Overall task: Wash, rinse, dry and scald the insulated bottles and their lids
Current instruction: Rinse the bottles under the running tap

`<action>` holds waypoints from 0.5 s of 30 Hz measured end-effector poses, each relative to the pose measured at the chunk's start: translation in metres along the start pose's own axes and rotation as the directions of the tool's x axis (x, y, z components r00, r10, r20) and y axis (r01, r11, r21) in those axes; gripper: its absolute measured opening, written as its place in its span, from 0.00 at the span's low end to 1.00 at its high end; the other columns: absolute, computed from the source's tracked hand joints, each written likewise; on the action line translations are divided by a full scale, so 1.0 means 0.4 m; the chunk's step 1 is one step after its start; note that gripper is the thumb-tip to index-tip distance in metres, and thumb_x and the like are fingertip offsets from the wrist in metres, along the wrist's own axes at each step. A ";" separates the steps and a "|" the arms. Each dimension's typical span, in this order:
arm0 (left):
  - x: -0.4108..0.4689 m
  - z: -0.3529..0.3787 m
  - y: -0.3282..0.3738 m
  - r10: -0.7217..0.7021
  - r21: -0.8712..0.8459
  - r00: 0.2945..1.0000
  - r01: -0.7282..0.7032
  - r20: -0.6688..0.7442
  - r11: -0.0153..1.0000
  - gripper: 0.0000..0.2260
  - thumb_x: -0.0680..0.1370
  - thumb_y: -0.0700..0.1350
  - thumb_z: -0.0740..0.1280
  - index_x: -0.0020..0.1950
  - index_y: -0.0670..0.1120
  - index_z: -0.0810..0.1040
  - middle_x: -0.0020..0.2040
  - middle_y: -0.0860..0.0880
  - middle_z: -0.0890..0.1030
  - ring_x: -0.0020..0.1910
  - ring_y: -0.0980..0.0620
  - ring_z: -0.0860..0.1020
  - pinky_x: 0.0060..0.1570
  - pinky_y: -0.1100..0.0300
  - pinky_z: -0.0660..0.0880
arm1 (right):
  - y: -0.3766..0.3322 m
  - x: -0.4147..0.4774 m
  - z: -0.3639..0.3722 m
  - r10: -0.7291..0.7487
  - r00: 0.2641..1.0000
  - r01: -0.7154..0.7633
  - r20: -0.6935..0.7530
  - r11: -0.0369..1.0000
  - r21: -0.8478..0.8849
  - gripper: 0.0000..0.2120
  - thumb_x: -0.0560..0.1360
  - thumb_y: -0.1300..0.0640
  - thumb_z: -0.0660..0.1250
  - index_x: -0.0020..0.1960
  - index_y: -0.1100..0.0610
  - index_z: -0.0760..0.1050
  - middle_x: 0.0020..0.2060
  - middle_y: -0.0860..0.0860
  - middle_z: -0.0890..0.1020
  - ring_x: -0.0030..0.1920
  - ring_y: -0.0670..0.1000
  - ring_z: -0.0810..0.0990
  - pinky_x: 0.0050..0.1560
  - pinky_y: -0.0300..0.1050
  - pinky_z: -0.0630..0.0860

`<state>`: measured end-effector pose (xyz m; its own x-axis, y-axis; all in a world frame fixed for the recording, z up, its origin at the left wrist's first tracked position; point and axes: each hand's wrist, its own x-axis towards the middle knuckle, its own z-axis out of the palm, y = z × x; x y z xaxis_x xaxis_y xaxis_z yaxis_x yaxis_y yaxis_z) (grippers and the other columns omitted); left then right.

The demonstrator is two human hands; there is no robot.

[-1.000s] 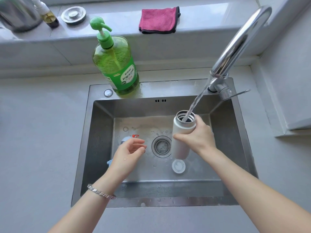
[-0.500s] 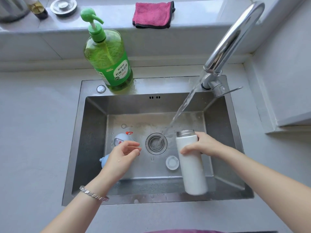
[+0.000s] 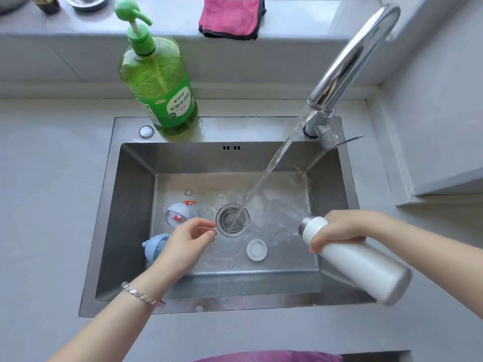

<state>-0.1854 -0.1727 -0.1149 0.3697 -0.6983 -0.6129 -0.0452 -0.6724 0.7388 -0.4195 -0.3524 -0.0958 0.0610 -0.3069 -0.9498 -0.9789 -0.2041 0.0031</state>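
White, the insulated bottle [image 3: 366, 267] lay tilted over the sink's [image 3: 130, 231] front-right corner, my right hand [image 3: 339, 229] curled round its neck, my left hand [image 3: 185, 244] loose and empty near the drain [image 3: 232, 219]: rinsing, I judged, with tipping it out next.

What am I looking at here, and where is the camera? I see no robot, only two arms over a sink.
No machine here: a person wears one wide-angle camera on the head, looking down at their own hands. The right hand grips a white bottle near its steel neck, tilted over the sink. The left hand hovers, fingers relaxed, holding nothing. Water from the tap runs into the drain. In the sink lie a white lid, a blue lid and a grey-blue lid with red parts. A green soap bottle stands behind.
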 end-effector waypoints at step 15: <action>0.062 0.095 0.156 0.755 0.449 0.647 -0.710 0.112 0.542 0.16 0.78 0.51 0.58 0.46 0.42 0.80 0.44 0.49 0.80 0.55 0.48 0.71 0.56 0.61 0.67 | -0.191 -0.001 0.061 -0.367 0.517 0.726 -0.773 0.667 0.169 0.30 0.59 0.53 0.75 0.57 0.41 0.66 0.52 0.48 0.73 0.50 0.48 0.74 0.53 0.44 0.73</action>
<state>-0.2144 -0.2412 -0.0947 0.1014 -0.9863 0.1301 -0.7042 0.0212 0.7097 -0.3495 -0.3141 -0.1034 0.5414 -0.8027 -0.2500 -0.6414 -0.2022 -0.7401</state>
